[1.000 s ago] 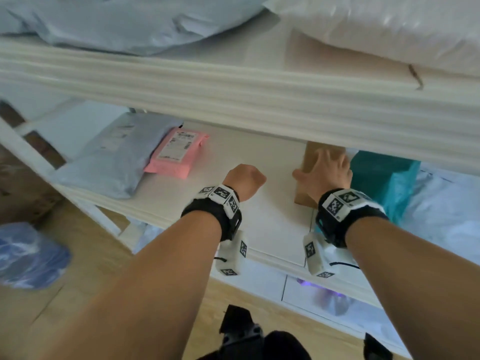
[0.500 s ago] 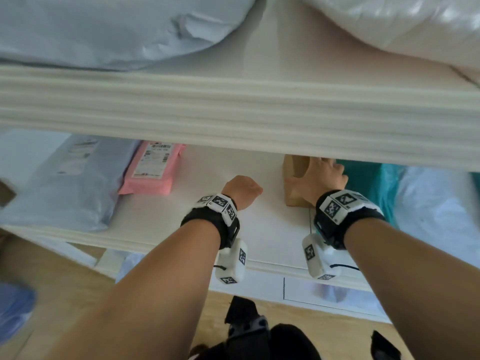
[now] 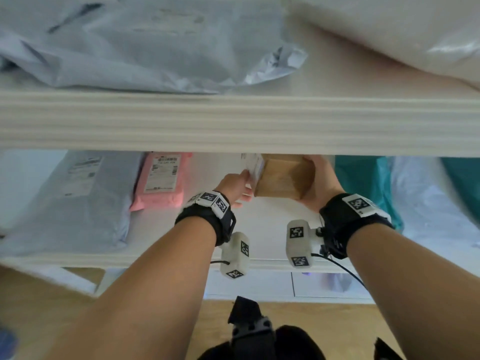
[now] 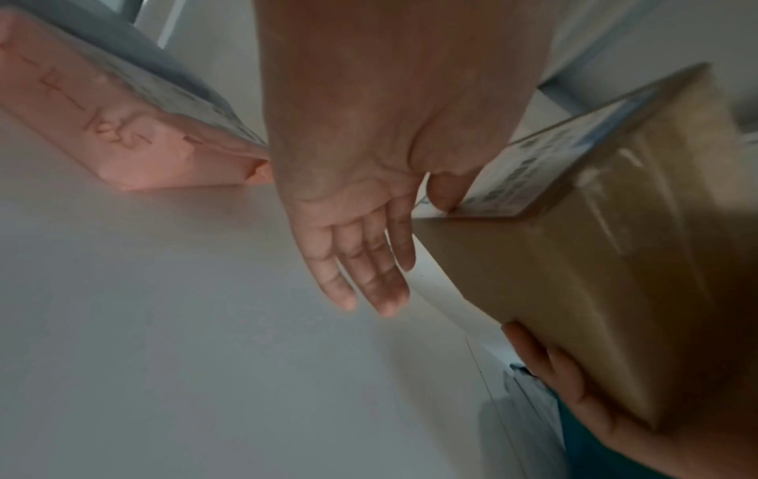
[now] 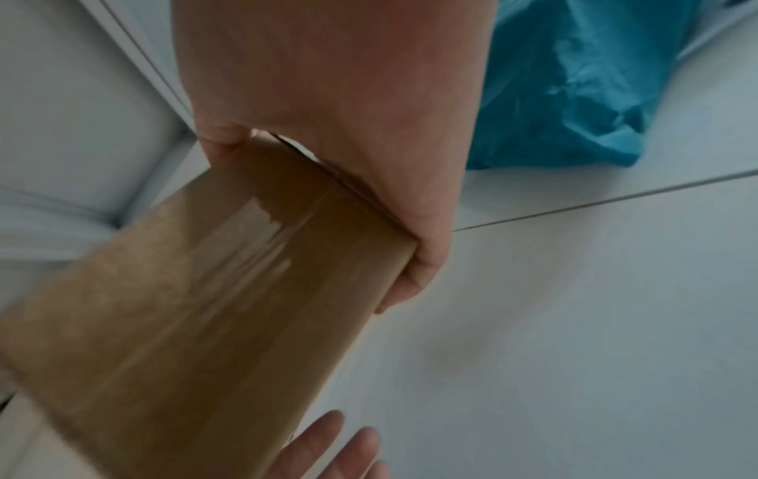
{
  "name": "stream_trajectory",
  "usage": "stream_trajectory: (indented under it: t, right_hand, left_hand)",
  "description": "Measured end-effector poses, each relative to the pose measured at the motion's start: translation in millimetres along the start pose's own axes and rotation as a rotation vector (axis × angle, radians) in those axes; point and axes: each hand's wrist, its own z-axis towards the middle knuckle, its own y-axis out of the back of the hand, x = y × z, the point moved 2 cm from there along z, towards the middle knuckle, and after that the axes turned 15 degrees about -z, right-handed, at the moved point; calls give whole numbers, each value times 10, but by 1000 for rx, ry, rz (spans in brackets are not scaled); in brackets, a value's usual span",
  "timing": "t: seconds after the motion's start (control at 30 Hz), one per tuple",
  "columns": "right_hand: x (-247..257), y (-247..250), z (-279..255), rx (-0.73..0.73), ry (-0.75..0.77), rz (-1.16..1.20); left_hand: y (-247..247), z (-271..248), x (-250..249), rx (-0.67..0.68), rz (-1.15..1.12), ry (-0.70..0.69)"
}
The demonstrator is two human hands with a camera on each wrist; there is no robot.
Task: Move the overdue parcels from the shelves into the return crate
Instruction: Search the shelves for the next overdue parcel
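A brown cardboard box (image 3: 283,178) with a white label on its left face is tilted above the middle shelf (image 3: 259,229), just under the upper shelf's edge. My right hand (image 3: 320,183) grips its right end; in the right wrist view the thumb and fingers of the right hand (image 5: 328,129) wrap round the taped box (image 5: 205,308). My left hand (image 3: 237,187) meets the box's left side. In the left wrist view the left hand (image 4: 369,259) has straight fingers, and its thumb touches the label on the box (image 4: 574,259).
A pink parcel (image 3: 161,180) and a grey mailer (image 3: 78,201) lie to the left on the same shelf. A teal bag (image 3: 363,183) and a pale bag (image 3: 428,203) sit to the right. The thick upper shelf edge (image 3: 233,123) hangs close above, loaded with grey and white bags.
The box stood upright on the shelf under my right hand; now it is tipped up and held. My left hand has uncurled from a fist and moved right onto the box.
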Motion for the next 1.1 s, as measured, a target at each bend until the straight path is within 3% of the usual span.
stream_trajectory:
  t: [0.17, 0.33, 0.77, 0.97, 1.1]
  right_hand:
    - [-171, 73, -92, 55, -40, 108]
    - [-294, 73, -174, -27, -64, -70]
    - [-366, 20, -232, -13, -68, -568]
    - [-305, -3, -357, -13, -57, -411]
    - [-261, 21, -380, -21, -46, -145]
  left_hand:
    - [96, -72, 36, 64, -129, -1]
    - [85, -164, 45, 97, -184, 8]
    - [84, -310, 86, 147, -62, -18]
    - [75, -321, 60, 172, -62, -27]
    - [0, -397, 33, 289, -45, 98]
